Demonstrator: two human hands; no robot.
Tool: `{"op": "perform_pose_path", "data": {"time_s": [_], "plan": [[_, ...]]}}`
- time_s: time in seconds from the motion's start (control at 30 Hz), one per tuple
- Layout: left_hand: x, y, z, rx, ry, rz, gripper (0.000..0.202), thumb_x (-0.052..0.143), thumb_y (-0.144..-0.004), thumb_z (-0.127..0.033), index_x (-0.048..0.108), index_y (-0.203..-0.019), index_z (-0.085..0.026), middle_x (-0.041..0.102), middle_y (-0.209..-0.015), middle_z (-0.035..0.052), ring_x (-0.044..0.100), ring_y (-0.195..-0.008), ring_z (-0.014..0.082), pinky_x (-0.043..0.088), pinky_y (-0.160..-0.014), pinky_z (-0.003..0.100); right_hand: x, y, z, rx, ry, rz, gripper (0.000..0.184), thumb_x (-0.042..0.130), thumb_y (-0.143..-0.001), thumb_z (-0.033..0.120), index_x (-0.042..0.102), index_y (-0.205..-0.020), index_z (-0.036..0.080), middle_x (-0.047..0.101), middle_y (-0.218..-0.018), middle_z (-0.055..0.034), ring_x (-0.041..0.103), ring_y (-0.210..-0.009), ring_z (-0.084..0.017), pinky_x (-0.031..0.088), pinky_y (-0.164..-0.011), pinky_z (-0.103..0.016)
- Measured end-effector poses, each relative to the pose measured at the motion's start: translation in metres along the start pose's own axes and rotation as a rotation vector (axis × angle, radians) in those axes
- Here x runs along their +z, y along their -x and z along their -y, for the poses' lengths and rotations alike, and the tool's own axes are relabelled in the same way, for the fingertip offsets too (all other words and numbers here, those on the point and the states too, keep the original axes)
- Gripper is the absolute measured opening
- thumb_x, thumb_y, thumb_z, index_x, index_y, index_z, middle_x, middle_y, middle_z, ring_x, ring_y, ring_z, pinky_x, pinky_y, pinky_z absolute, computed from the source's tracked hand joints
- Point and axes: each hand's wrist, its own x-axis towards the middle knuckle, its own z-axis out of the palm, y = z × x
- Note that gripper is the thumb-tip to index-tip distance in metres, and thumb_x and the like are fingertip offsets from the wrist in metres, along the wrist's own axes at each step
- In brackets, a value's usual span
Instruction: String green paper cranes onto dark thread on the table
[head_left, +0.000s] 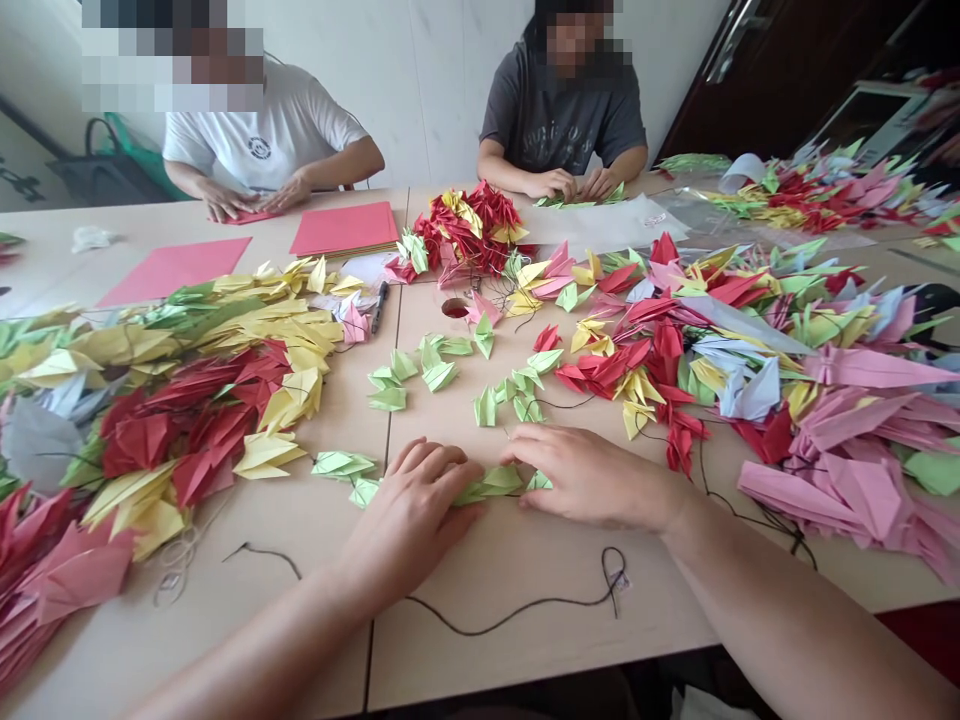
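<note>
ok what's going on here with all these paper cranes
A person's left hand and right hand rest on a short row of pale green origami cranes on a table, with a dark cord lying nearby. Heaps of red, yellow and pink cranes lie on both sides. Across the table, a person in a grey T-shirt handles more green cranes, and a person in a white T-shirt has both hands on pink paper.

Stacked pink paper (345,228), a black marker (380,306), a co-worker (562,120) in a grey T-shirt
</note>
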Motion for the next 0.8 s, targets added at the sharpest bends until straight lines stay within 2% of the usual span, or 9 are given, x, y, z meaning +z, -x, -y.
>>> {"op": "perform_pose_path", "data": {"time_s": [0.13, 0.27, 0.33, 0.4, 0.5, 0.63, 0.7, 0.8], "plan": [[0.001, 0.0, 0.0, -0.003, 0.012, 0.0, 0.02, 0.057, -0.096, -0.022, 0.062, -0.115, -0.023, 0.066, -0.11, 0.0068, 0.057, -0.102, 0.0256, 0.047, -0.091, 0.043, 0.0, 0.0, 0.001, -0.013, -0.001, -0.006, 0.032, 0.071, -0.084, 0.023, 0.065, -0.115, 0.017, 0.065, -0.113, -0.0075, 0.063, -0.101, -0.026, 0.048, -0.085, -0.038], [0.004, 0.001, -0.001, 0.004, 0.018, -0.005, 0.026, 0.06, -0.094, -0.024, 0.059, -0.12, -0.023, 0.067, -0.114, 0.0075, 0.059, -0.104, 0.0249, 0.052, -0.089, 0.04, 0.0, 0.001, 0.0, -0.043, 0.01, 0.007, 0.019, 0.072, -0.083, 0.022, 0.068, -0.101, 0.017, 0.066, -0.102, -0.0057, 0.063, -0.094, -0.025, 0.048, -0.08, -0.037], [0.002, 0.002, 0.0, 0.005, 0.001, -0.02, 0.033, 0.061, -0.093, -0.026, 0.057, -0.126, -0.024, 0.066, -0.119, 0.0085, 0.059, -0.109, 0.026, 0.051, -0.094, 0.043, -0.001, 0.001, 0.0, -0.056, 0.009, 0.005, 0.017, 0.073, -0.083, 0.024, 0.069, -0.098, 0.016, 0.066, -0.1, -0.0055, 0.063, -0.092, -0.025, 0.048, -0.078, -0.037], [-0.006, 0.004, 0.006, -0.015, -0.031, -0.049, 0.038, 0.061, -0.094, -0.031, 0.055, -0.13, -0.022, 0.064, -0.126, 0.0108, 0.057, -0.116, 0.0288, 0.047, -0.101, 0.049, -0.001, 0.001, -0.001, -0.058, 0.002, -0.011, 0.024, 0.072, -0.087, 0.029, 0.068, -0.105, 0.015, 0.066, -0.104, -0.0069, 0.064, -0.093, -0.025, 0.049, -0.077, -0.037], [-0.029, 0.01, 0.026, -0.091, -0.094, -0.075, 0.046, 0.059, -0.094, -0.042, 0.055, -0.133, -0.02, 0.063, -0.131, 0.0138, 0.055, -0.123, 0.0331, 0.046, -0.103, 0.054, -0.001, 0.002, -0.004, -0.069, -0.045, -0.149, 0.029, 0.064, -0.094, 0.032, 0.065, -0.117, 0.015, 0.066, -0.111, -0.0092, 0.064, -0.093, -0.023, 0.051, -0.078, -0.035], [-0.056, 0.028, 0.057, -0.22, -0.163, -0.039, 0.054, 0.061, -0.089, -0.055, 0.058, -0.133, -0.023, 0.064, -0.131, 0.0136, 0.057, -0.123, 0.0364, 0.049, -0.099, 0.058, -0.002, 0.004, -0.006, -0.114, -0.165, -0.437, 0.022, 0.057, -0.098, 0.029, 0.065, -0.114, 0.016, 0.067, -0.107, -0.0093, 0.065, -0.087, -0.019, 0.053, -0.077, -0.032], [-0.06, 0.038, 0.064, -0.232, -0.174, -0.02, 0.053, 0.063, -0.087, -0.054, 0.061, -0.13, -0.024, 0.066, -0.129, 0.0133, 0.059, -0.122, 0.0357, 0.051, -0.098, 0.055, -0.001, 0.004, -0.005, -0.113, -0.227, -0.492, 0.023, 0.055, -0.098, 0.03, 0.065, -0.114, 0.018, 0.067, -0.105, -0.0089, 0.065, -0.08, -0.017, 0.054, -0.073, -0.031], [-0.052, 0.047, 0.058, -0.216, -0.169, 0.006, 0.042, 0.066, -0.088, -0.041, 0.063, -0.127, -0.024, 0.067, -0.129, 0.0121, 0.063, -0.119, 0.0327, 0.055, -0.096, 0.05, 0.001, 0.004, -0.003, -0.133, -0.266, -0.505, 0.022, 0.054, -0.098, 0.031, 0.066, -0.112, 0.019, 0.067, -0.104, -0.0089, 0.065, -0.076, -0.016, 0.056, -0.07, -0.03]]}}
